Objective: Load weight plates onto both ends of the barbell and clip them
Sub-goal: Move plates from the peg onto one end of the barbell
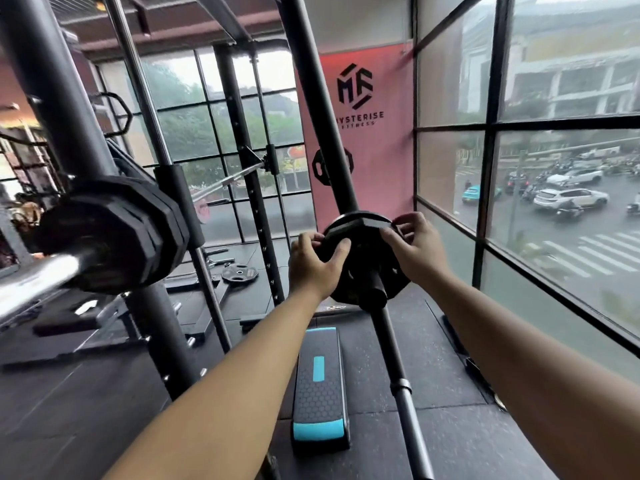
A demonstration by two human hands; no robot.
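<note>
A small black weight plate sits on a black storage peg that juts from a slanted rack post in the middle of the view. My left hand grips the plate's left edge and my right hand grips its upper right edge. At the left, the barbell's chrome sleeve points toward me, with black many-sided plates loaded on it. No clip shows on that sleeve.
The slanted black rack post runs from top to floor. A black and teal step platform lies on the rubber floor below my arms. Another plate lies on the floor behind. Large windows close off the right side.
</note>
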